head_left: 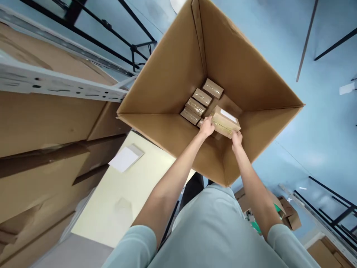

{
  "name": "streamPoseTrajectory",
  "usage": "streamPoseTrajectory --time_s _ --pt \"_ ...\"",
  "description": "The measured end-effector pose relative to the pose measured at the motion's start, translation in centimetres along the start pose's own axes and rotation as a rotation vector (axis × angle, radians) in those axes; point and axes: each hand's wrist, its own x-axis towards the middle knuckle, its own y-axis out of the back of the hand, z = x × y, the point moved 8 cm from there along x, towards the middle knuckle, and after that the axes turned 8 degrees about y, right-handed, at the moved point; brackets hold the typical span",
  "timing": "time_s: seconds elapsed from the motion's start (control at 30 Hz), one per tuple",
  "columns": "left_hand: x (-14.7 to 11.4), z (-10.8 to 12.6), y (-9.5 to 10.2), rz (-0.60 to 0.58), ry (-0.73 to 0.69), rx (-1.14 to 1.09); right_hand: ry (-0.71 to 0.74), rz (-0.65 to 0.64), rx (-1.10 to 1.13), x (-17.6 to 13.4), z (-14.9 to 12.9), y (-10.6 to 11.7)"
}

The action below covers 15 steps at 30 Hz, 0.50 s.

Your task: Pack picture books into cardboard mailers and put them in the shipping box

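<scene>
Brown cardboard is surrounding both hands: inside a deep carton (167, 74), a taped box (222, 123) is sitting between them, right of the carton's middle, towards 4 o'clock. The left hand (206, 127) is pinching its 8 o'clock end and the right hand (237, 138) its 4 o'clock end, probably keeping it steady; whether it is touching the carton's bottom, one cannot tell. Other boxes (195, 107) are lying close together towards its 10 o'clock, seemingly saving room. Tall carton walls are hemming in the reach. At the view's 8 o'clock, white paper (125, 158) is lying on a cream table (111, 201).
</scene>
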Motion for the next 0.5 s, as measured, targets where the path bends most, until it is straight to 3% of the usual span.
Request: streamPoseTrajectory --time_s 0.23,0.4,0.5 --pt "6.0 -5.6 -5.3 -0.071 0.111 -0.081 -0.068 -0.075 -0.071 5.2 6.6 -4.6" --pt "9.2 -8.6 -7.4 -0.078 0.179 -0.075 -0.087 -0.120 -0.123 7.6 10.0 -7.0" --pt "11.3 -9.7 -8.1 -0.074 0.182 -0.068 -0.011 -0.209 -0.135 8.6 10.7 -9.0"
